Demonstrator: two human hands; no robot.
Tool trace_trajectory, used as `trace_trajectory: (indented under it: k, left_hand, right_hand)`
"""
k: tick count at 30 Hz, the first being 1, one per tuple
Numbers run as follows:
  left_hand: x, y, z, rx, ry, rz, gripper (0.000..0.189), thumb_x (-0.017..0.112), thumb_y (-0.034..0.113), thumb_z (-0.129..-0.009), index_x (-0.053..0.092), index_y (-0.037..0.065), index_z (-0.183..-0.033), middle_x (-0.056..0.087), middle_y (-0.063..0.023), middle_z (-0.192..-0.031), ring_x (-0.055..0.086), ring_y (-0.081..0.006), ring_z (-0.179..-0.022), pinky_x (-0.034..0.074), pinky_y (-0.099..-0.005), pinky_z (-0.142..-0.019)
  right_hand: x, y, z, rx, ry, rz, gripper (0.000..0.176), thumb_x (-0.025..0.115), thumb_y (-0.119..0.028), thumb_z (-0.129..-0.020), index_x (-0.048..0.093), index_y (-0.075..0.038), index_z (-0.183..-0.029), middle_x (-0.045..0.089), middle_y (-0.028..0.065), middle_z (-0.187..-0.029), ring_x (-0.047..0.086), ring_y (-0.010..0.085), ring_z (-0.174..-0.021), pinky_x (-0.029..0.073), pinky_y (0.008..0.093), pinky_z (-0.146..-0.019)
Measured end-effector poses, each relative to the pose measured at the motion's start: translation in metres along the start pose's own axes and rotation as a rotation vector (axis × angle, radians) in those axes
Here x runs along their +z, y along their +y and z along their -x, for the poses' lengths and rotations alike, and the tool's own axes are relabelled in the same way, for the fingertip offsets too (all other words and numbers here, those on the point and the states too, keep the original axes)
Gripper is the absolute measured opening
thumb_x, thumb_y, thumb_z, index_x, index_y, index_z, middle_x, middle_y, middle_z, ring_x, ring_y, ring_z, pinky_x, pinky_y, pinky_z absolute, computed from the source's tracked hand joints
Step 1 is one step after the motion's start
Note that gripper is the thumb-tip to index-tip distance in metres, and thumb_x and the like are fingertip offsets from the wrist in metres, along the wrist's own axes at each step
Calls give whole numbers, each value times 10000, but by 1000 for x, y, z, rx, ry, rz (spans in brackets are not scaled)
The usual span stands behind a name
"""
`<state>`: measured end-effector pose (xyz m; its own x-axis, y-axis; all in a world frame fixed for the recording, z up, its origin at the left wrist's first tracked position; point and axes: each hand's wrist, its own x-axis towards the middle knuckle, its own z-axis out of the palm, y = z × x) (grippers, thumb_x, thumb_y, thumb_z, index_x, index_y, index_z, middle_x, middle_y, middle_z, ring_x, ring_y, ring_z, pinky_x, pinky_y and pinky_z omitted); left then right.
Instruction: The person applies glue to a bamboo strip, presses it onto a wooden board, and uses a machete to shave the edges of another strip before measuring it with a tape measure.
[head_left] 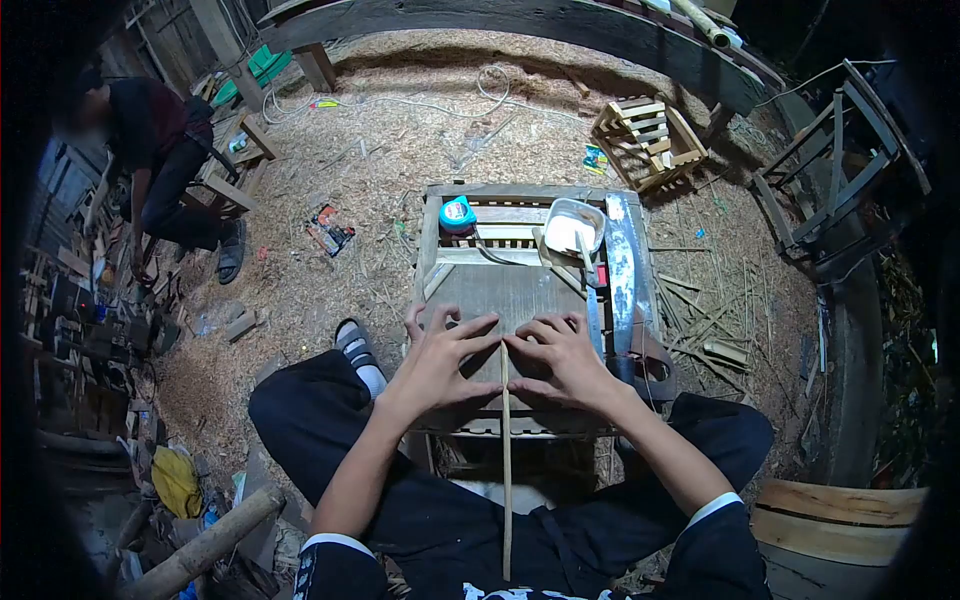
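A thin, pale bamboo or wood strip (507, 470) runs from the low wooden table (490, 285) back toward my lap. My left hand (445, 358) presses its thumb and fingertips against the strip's left side. Opposite it, my right hand (562, 362) pinches at the strip from the right. A broad metal blade (621, 262) with a dark handle lies along the table's right edge, and a narrower knife blade (593, 318) is beside my right hand. Farther up sit a blue tape measure (458, 216) and a white tub (574, 228) with pale contents and a stick in it.
Wood shavings cover the ground. A slatted wooden crate (650, 143) stands at the back right, near a wooden frame (840, 170). Loose sticks (700, 330) lie right of the table. Another person (165, 150) sits at the left; a thick pole (205, 545) is at lower left.
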<state>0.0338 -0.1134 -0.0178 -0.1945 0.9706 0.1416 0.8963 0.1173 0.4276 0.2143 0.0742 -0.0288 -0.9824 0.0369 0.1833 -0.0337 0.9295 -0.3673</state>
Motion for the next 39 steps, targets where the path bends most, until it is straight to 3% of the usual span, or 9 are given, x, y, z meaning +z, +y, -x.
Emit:
trace_trajectory:
  k: [11, 21, 39]
  left_hand:
    - [0, 0, 1, 1, 4, -9, 701, 849, 562, -754, 732, 246, -1368, 614, 19, -1518, 477, -322, -1331, 119, -596, -1196]
    - [0, 0, 0, -2, 4, -4, 703, 848, 567, -756, 731, 244, -1369, 607, 27, -1527, 478, -328, -1333, 120, -603, -1195]
    - [8, -7, -1, 40, 40, -62, 689, 833, 612, -736, 749, 275, -1330, 633, 37, -1481, 489, -293, -1320, 150, -625, -1177]
  right_hand:
    - [-1, 2, -2, 20, -50, -6, 686, 769, -560, -868, 676, -136, -1399, 652, 91, -1304, 541, 286, -1301, 300, 523, -1121]
    - [0, 5, -3, -17, -6, 4, 672, 790, -519, -848, 677, -120, -1377, 658, 79, -1268, 560, 269, -1285, 334, 545, -1090]
    - [-2, 7, -13, 72, -47, -109, 686, 876, -543, -721, 770, -152, -1274, 708, 62, -1218, 590, 260, -1264, 324, 567, -1120]
